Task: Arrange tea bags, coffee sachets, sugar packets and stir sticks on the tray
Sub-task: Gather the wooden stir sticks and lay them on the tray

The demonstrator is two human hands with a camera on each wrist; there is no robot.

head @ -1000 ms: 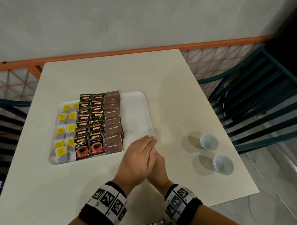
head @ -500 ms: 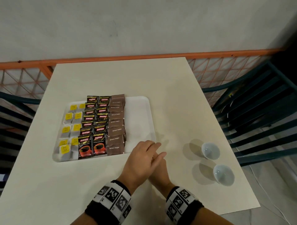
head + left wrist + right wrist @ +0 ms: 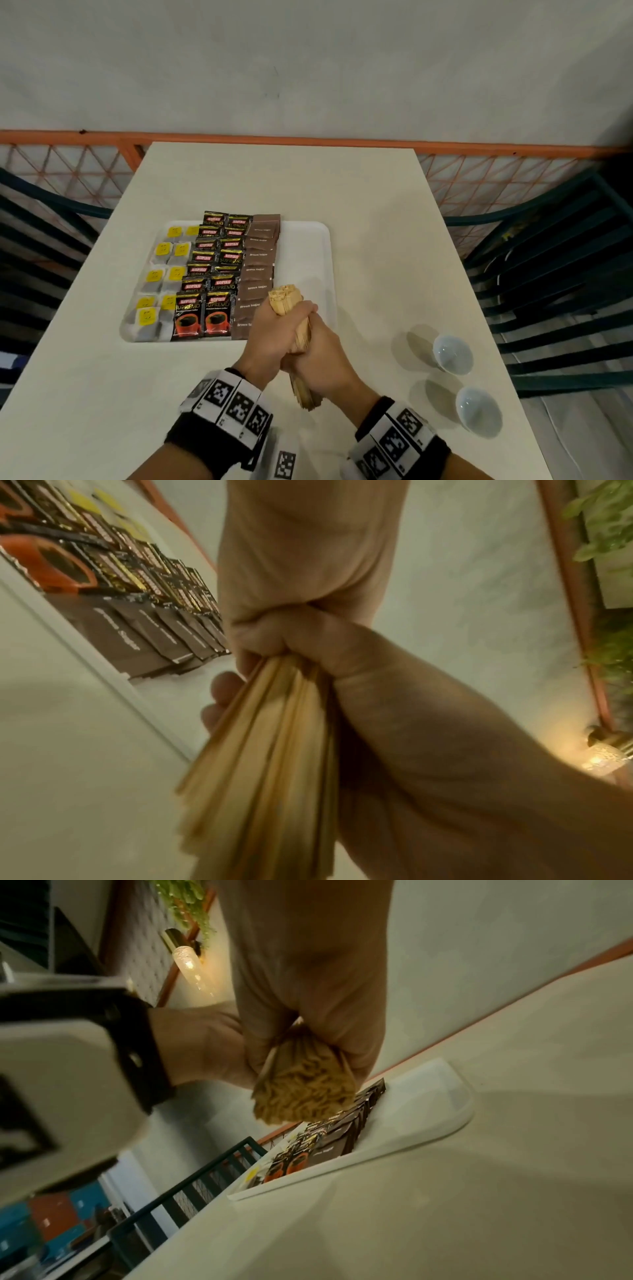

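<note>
On the pale table (image 3: 376,212), my left hand (image 3: 274,329) and right hand (image 3: 325,356) both clench the stir sticks (image 3: 284,301) above the tray (image 3: 308,246)'s near edge; I should square them, then lay them on its bare strip beside the sugar packets (image 3: 258,270).

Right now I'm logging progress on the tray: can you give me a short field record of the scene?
held: bundle of stir sticks
left hand: grips bundle
right hand: grips bundle
tray: right strip bare
tray columns, left to right: tea bags, coffee sachets, sugar packets
off tray: two cups on table
</note>
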